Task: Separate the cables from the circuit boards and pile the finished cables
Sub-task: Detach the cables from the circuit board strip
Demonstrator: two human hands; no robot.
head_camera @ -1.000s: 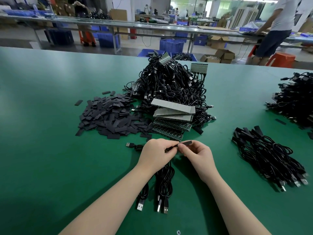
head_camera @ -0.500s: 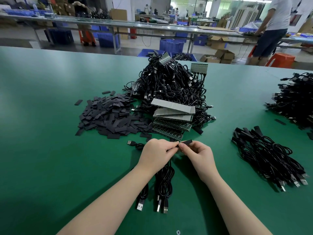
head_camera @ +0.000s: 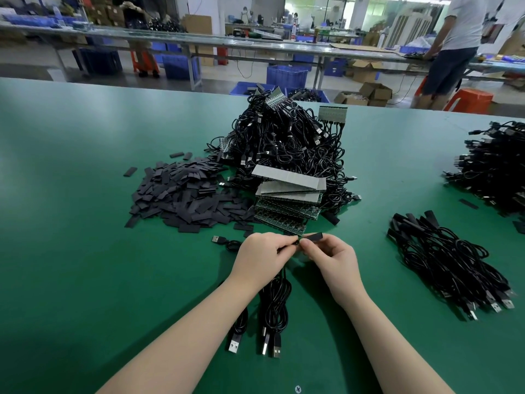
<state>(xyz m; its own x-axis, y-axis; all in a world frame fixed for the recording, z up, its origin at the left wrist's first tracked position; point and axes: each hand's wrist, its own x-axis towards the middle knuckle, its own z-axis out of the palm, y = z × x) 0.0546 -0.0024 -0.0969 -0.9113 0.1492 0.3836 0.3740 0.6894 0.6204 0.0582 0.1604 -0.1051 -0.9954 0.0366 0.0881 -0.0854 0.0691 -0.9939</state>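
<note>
My left hand [head_camera: 262, 253] grips the ends of a few black USB cables [head_camera: 274, 305], whose coils and plugs trail toward me on the green table [head_camera: 71, 251]. My right hand [head_camera: 331, 255] pinches a small black sleeve [head_camera: 312, 237] at the tip of one cable end, right against the left fingers. Just beyond my hands lies a stack of green circuit boards [head_camera: 287, 203]. Behind it rises a big heap of tangled cables still on boards [head_camera: 287, 143]. A pile of finished cables [head_camera: 449, 263] lies to the right.
A spread of loose black sleeves [head_camera: 181, 194] covers the table left of the boards. Another cable heap [head_camera: 497, 169] sits at the far right edge. One loose USB plug [head_camera: 217, 239] lies left of my left hand. A person stands at a bench in the background.
My hands stayed almost still; the right fingers have worked the black sleeve slightly along the cable end.
</note>
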